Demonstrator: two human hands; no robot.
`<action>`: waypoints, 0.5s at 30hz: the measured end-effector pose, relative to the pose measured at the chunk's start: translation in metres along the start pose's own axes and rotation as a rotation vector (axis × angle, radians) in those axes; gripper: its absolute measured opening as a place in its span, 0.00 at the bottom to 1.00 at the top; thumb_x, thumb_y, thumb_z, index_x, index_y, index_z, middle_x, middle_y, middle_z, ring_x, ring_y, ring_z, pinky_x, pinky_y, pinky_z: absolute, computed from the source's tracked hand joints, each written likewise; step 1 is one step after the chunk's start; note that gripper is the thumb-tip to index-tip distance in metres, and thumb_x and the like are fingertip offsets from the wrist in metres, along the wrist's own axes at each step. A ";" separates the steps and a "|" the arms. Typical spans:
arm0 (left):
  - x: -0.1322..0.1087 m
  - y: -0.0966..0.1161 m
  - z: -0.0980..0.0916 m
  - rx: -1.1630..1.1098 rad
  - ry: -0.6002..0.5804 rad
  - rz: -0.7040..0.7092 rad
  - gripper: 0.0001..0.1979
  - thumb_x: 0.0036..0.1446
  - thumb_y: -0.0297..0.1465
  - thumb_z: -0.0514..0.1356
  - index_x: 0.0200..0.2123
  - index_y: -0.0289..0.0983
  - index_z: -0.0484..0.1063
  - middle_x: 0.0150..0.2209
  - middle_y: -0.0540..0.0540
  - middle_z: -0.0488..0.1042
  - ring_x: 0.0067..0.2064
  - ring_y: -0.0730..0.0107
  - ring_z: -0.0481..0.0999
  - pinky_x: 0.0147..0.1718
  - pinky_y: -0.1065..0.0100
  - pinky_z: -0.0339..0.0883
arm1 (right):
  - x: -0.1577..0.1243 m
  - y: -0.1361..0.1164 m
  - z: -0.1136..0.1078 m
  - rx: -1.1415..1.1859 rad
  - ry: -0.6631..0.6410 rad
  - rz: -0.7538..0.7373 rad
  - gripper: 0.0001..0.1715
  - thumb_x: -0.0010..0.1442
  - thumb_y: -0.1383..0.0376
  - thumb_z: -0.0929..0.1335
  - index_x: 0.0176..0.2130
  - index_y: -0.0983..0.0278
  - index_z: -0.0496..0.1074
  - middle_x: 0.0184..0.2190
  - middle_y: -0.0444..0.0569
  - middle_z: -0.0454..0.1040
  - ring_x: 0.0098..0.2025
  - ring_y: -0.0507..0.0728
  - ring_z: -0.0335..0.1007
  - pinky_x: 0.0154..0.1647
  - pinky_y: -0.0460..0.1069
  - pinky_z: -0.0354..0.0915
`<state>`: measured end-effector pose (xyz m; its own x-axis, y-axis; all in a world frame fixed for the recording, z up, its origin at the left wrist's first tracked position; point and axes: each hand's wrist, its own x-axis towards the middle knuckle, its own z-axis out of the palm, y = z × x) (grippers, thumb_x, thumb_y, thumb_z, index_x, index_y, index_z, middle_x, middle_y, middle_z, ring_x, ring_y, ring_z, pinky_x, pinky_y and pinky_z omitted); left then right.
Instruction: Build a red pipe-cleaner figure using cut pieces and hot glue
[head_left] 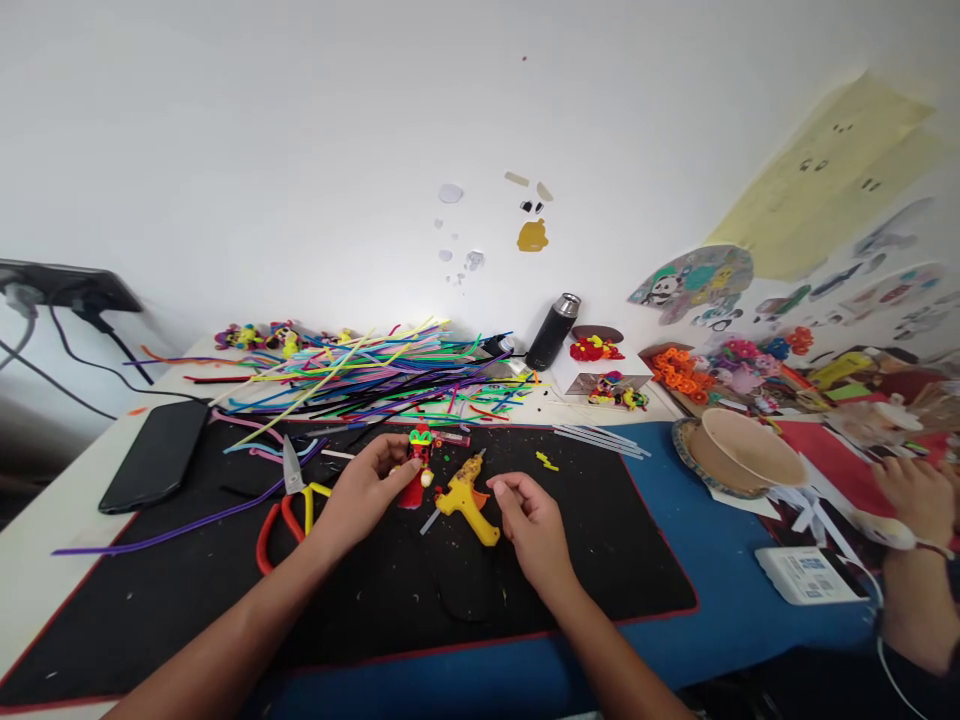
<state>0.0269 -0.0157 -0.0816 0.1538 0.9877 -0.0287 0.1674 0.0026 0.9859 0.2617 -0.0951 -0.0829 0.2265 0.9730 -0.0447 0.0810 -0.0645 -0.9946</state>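
Note:
In my left hand [373, 485] is a small red figure [420, 450] with green-rimmed eyes and a pale round piece low on its front, apparently made of pipe cleaners. My thumb and fingers close round its side. A yellow hot glue gun [466, 505] lies on the black mat [600, 560] between my hands, a clear glue stick poking from its back. Just right of its orange trigger, my right hand [531, 520] has thumb and fingertips pressed together; anything between them is too small to make out. Scissors with red and yellow handles [289, 510] rest beside my left forearm.
Loose coloured pipe cleaners [375, 370] pile up along the wall. A phone [155, 455] lies at left, a black flask [553, 332] stands at the back. Glue sticks [600, 440] lie behind my right hand. At right are a bowl [754, 447] and another person's hand [916, 500].

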 end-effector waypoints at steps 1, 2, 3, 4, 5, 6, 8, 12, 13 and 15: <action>0.000 -0.001 0.001 0.000 -0.002 0.000 0.26 0.53 0.52 0.69 0.44 0.39 0.75 0.35 0.47 0.78 0.38 0.58 0.80 0.41 0.60 0.73 | -0.002 0.002 -0.001 -0.028 -0.008 -0.011 0.25 0.63 0.43 0.72 0.38 0.63 0.81 0.19 0.38 0.60 0.21 0.52 0.50 0.22 0.47 0.49; 0.001 -0.001 0.001 0.000 -0.004 -0.002 0.26 0.52 0.53 0.69 0.44 0.39 0.75 0.35 0.48 0.78 0.38 0.58 0.80 0.41 0.60 0.73 | -0.004 0.004 -0.001 -0.056 -0.019 -0.023 0.24 0.63 0.44 0.72 0.38 0.63 0.81 0.20 0.39 0.62 0.22 0.52 0.52 0.23 0.47 0.50; 0.001 -0.001 0.001 -0.001 -0.006 -0.005 0.26 0.52 0.53 0.69 0.44 0.39 0.75 0.35 0.48 0.77 0.38 0.58 0.80 0.41 0.60 0.73 | -0.006 0.006 -0.001 -0.087 -0.033 -0.034 0.23 0.64 0.45 0.72 0.38 0.63 0.81 0.20 0.40 0.64 0.23 0.53 0.54 0.24 0.47 0.52; 0.001 -0.001 0.002 -0.004 -0.007 -0.009 0.26 0.51 0.53 0.70 0.43 0.39 0.75 0.34 0.48 0.77 0.38 0.58 0.79 0.41 0.60 0.73 | -0.009 0.008 -0.001 -0.124 -0.050 -0.045 0.22 0.64 0.47 0.71 0.38 0.63 0.81 0.21 0.41 0.65 0.24 0.53 0.55 0.25 0.48 0.53; 0.001 -0.001 0.002 -0.009 -0.010 -0.014 0.27 0.51 0.53 0.70 0.43 0.39 0.75 0.34 0.48 0.77 0.38 0.59 0.79 0.41 0.60 0.73 | -0.011 0.011 0.000 -0.164 -0.068 -0.058 0.21 0.65 0.48 0.71 0.39 0.62 0.81 0.21 0.41 0.66 0.24 0.53 0.57 0.26 0.48 0.54; 0.001 0.000 0.002 -0.017 -0.013 -0.019 0.26 0.50 0.53 0.70 0.43 0.39 0.75 0.34 0.48 0.77 0.38 0.59 0.79 0.41 0.60 0.73 | -0.013 0.013 0.000 -0.206 -0.083 -0.071 0.20 0.65 0.49 0.71 0.39 0.62 0.81 0.21 0.41 0.66 0.24 0.53 0.58 0.27 0.48 0.55; 0.000 0.003 0.002 -0.031 -0.021 -0.031 0.26 0.51 0.52 0.70 0.43 0.39 0.75 0.34 0.48 0.77 0.38 0.59 0.79 0.41 0.61 0.73 | -0.016 0.017 0.000 -0.291 -0.103 -0.101 0.17 0.67 0.51 0.70 0.40 0.62 0.81 0.21 0.40 0.66 0.24 0.54 0.60 0.29 0.48 0.56; -0.005 0.010 0.001 -0.062 -0.019 -0.057 0.25 0.50 0.52 0.71 0.42 0.39 0.76 0.34 0.47 0.78 0.38 0.60 0.78 0.39 0.62 0.72 | -0.019 0.020 -0.004 -0.459 -0.100 -0.160 0.16 0.69 0.53 0.69 0.43 0.60 0.81 0.22 0.41 0.70 0.25 0.54 0.65 0.29 0.48 0.57; -0.006 0.012 0.001 -0.071 -0.014 -0.061 0.25 0.49 0.51 0.71 0.42 0.39 0.76 0.34 0.47 0.78 0.38 0.60 0.78 0.38 0.62 0.72 | -0.019 0.019 -0.006 -0.504 -0.102 -0.170 0.15 0.69 0.53 0.69 0.45 0.60 0.81 0.23 0.41 0.71 0.25 0.55 0.66 0.29 0.48 0.58; -0.008 0.014 0.001 -0.086 -0.006 -0.062 0.25 0.48 0.51 0.71 0.42 0.39 0.76 0.34 0.47 0.78 0.38 0.60 0.78 0.38 0.62 0.72 | -0.019 0.017 -0.008 -0.598 -0.114 -0.186 0.15 0.69 0.55 0.70 0.48 0.59 0.81 0.26 0.42 0.74 0.27 0.55 0.69 0.31 0.48 0.60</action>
<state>0.0289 -0.0234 -0.0674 0.1515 0.9843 -0.0906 0.0922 0.0771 0.9927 0.2664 -0.1166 -0.0980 0.0543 0.9952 0.0814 0.6446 0.0273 -0.7640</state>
